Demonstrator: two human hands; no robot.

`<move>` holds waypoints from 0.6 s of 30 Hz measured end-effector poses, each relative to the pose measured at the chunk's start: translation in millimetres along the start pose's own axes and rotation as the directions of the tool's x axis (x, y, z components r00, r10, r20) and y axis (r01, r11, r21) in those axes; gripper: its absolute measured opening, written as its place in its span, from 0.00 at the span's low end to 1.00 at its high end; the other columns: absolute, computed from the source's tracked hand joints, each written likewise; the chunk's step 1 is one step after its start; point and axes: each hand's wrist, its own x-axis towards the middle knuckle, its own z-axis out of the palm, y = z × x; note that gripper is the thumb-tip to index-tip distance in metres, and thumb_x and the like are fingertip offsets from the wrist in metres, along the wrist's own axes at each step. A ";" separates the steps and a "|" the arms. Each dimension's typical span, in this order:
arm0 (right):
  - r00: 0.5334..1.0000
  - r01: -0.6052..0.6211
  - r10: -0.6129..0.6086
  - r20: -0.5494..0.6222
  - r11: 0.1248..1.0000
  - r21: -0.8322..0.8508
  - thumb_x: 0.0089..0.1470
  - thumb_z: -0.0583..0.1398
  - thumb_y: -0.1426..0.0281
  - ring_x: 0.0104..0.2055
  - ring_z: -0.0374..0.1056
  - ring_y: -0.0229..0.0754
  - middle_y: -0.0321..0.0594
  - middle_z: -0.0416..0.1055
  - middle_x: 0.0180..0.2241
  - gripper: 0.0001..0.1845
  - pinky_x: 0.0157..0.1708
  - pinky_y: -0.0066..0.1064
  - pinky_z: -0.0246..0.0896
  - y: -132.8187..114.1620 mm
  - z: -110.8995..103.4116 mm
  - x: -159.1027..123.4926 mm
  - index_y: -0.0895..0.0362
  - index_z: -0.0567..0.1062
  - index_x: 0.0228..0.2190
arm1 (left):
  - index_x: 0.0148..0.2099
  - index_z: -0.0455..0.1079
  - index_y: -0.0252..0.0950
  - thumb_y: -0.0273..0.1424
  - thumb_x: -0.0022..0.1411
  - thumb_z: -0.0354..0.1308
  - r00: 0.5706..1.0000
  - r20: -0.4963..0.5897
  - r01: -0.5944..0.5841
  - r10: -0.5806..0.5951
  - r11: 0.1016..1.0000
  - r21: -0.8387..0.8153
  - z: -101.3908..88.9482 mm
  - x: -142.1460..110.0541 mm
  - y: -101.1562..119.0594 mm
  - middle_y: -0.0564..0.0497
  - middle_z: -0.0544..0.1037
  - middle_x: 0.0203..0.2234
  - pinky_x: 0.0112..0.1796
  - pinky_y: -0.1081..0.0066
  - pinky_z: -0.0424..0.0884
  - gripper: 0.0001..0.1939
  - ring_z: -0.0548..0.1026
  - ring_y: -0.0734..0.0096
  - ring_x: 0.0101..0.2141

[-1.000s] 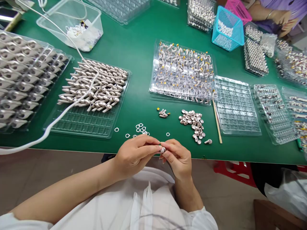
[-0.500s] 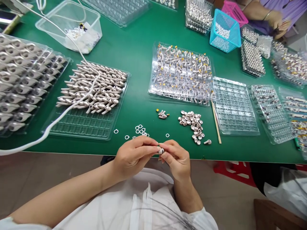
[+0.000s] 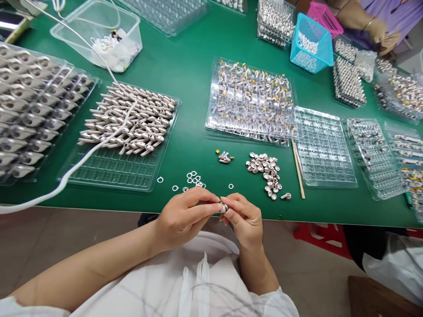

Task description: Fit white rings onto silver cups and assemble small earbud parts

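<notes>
My left hand (image 3: 185, 216) and my right hand (image 3: 244, 219) meet at the table's front edge. Both pinch one small, pale earbud part (image 3: 224, 208) with a dark band; the fingertips hide most of it. On the green table (image 3: 194, 149) just beyond lie several white rings (image 3: 194, 177) and a lone ring (image 3: 231, 186). A few loose earbud pieces with yellow tabs (image 3: 224, 157) rest farther off. To the right is a heap of small beige earbud caps (image 3: 264, 167), with a stemmed earbud piece (image 3: 286, 196) beside it.
Left, a tray of beige earbud shells (image 3: 128, 123) lies under a white cable (image 3: 79, 165). Ahead is a clear tray of parts with yellow tabs (image 3: 251, 103). A thin wooden stick (image 3: 298, 169) and a blue basket (image 3: 310, 53) are rightward. A co-worker's hand (image 3: 378, 33) shows top right.
Both hands keep their pinch on the small earbud part, with only a slight shift of the fingers. The view has moved very slightly.
</notes>
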 end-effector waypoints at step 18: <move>0.997 -0.055 0.056 -0.055 0.998 0.012 0.54 0.67 0.66 0.25 0.68 0.34 0.39 0.73 0.34 0.11 0.21 0.27 0.63 8.5 -3.2 -1.6 0.48 0.83 0.41 | 0.45 0.73 0.34 0.20 0.66 0.55 1.000 -0.009 -0.012 0.012 1.000 0.006 4.2 -4.3 -0.5 0.45 0.79 0.33 0.34 0.72 0.76 0.09 0.77 0.70 0.33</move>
